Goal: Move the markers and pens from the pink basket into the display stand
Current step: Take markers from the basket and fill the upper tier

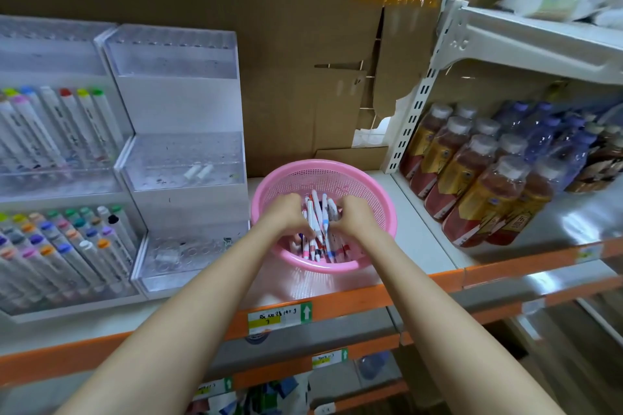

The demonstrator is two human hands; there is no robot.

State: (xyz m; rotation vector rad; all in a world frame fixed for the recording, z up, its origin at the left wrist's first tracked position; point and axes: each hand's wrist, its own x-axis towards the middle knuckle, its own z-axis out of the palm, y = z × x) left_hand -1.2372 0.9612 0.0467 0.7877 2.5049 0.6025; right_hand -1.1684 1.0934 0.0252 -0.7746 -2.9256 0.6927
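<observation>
A shelf label [279, 317] on the orange shelf edge [354, 300] bore handwriting too smeared to read, beside a white arrow on green; the print on the bottles [485, 178] at the right was blurred as well. The pink basket [381, 199] sat on the white shelf just right of the clear display stand [178, 152], whose tiers were nearly bare (two small white pieces lay on the middle one). Inside the basket, a bundle of pens [317, 216] ran with its long axis away from the person, tips tilted up toward the cardboard backing [269, 44]. The left hand [286, 212] and right hand [354, 216] pressed in from either side of that bundle, fingers curled around it, both closed on the pens between them. More pens lay loose on the basket's floor beneath the wrists. Farther left, a second stand [50, 145] held rows of colour-capped markers.
</observation>
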